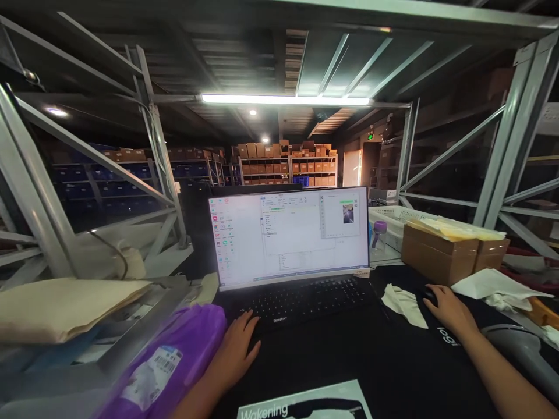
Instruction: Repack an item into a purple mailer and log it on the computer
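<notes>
My left hand (pixel 238 344) lies at the left end of a black keyboard (pixel 305 301), its fingers apart and holding nothing. Beside that wrist is a purple plastic package (pixel 198 334) with a barcode label. On the right, my right hand (pixel 449 309) is curved over a dark computer mouse (pixel 430 295), which its fingers partly hide. A lit monitor (pixel 292 262) stands behind the keyboard, showing desktop icons and several windows. Crumpled white tissue (pixel 404 305) lies just left of the mouse. In front of me is a white box marked "Wakening" (pixel 305 398), cut off by the lower edge.
To the right are an open cardboard box (pixel 439 253), a white plastic basket (pixel 388 218), a purple-capped bottle (pixel 379 233) and a grey handheld scanner (pixel 519 352). A padded tan envelope (pixel 65 308) lies at left. Metal rack posts (pixel 152 134) flank the desk; shelves of boxes (pixel 288 166) stand beyond.
</notes>
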The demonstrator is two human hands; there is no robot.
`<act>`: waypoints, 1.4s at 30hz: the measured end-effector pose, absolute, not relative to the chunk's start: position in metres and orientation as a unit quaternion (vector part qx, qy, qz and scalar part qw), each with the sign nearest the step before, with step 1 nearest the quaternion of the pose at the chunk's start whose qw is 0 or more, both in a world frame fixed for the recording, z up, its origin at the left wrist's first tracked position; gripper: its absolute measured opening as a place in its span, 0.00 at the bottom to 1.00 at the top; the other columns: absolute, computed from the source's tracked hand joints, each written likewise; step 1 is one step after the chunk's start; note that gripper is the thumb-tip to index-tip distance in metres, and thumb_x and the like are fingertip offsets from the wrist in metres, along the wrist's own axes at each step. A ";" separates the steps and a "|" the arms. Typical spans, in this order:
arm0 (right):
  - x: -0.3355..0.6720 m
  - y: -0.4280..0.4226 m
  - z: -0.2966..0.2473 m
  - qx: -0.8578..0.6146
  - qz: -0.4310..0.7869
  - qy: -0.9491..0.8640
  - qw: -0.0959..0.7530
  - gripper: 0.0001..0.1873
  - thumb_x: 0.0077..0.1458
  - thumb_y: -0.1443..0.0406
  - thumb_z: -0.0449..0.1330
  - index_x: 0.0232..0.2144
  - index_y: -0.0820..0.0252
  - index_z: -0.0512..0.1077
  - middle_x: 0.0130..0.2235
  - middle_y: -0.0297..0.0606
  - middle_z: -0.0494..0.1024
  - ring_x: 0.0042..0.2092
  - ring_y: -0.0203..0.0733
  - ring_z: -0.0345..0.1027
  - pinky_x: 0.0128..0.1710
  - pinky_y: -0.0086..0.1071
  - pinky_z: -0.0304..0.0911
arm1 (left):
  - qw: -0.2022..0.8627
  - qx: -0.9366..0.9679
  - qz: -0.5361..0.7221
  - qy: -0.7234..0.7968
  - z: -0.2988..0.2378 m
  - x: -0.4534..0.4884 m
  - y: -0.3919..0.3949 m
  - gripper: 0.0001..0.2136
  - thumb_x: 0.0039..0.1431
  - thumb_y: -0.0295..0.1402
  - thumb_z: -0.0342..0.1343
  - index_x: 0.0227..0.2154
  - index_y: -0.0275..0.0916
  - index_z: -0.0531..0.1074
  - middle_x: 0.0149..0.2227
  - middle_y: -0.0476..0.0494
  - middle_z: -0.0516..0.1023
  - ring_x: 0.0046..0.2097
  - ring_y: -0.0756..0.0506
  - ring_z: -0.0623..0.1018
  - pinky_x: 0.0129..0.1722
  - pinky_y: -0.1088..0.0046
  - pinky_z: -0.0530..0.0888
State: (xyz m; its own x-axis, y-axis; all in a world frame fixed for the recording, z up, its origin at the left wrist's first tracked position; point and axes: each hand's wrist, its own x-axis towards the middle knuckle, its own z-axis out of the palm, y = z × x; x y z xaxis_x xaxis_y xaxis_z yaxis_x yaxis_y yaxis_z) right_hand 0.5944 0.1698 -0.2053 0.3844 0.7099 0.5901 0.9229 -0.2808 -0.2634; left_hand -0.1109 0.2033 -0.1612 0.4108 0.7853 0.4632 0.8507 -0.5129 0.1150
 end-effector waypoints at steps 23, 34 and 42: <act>0.586 0.171 -0.211 -0.777 -0.179 -0.525 0.296 0.25 0.58 0.57 0.54 0.55 0.56 0.73 0.56 0.48 0.73 0.54 0.51 0.72 0.53 0.44 0.69 | 0.084 -0.828 -0.284 -0.477 -0.181 -0.121 0.226 0.23 0.62 0.42 0.49 0.57 0.43 0.74 0.62 0.35 0.75 0.63 0.33 0.75 0.62 0.47 0.75; 0.586 0.170 -0.208 -0.759 -0.188 -0.528 0.331 0.25 0.54 0.54 0.51 0.49 0.57 0.76 0.51 0.49 0.76 0.52 0.53 0.74 0.54 0.45 0.70 | 0.055 -0.825 -0.285 -0.484 -0.178 -0.118 0.218 0.22 0.62 0.37 0.51 0.58 0.44 0.73 0.64 0.36 0.72 0.65 0.34 0.72 0.64 0.47 0.72; 0.593 0.173 -0.210 -0.723 -0.173 -0.570 0.351 0.32 0.49 0.48 0.53 0.48 0.61 0.77 0.48 0.54 0.77 0.50 0.59 0.74 0.54 0.50 0.70 | 0.021 -0.829 -0.254 -0.497 -0.164 -0.114 0.204 0.23 0.63 0.34 0.52 0.61 0.45 0.70 0.66 0.38 0.70 0.67 0.35 0.70 0.67 0.46 0.69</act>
State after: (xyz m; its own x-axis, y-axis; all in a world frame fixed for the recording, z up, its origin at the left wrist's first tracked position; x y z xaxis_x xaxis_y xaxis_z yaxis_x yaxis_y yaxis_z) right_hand 0.5929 0.1728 -0.2104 0.2913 0.7020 0.6499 0.9447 -0.1040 -0.3111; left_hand -0.1140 0.2040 -0.1636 0.3760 0.8144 0.4421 0.8354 -0.5043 0.2185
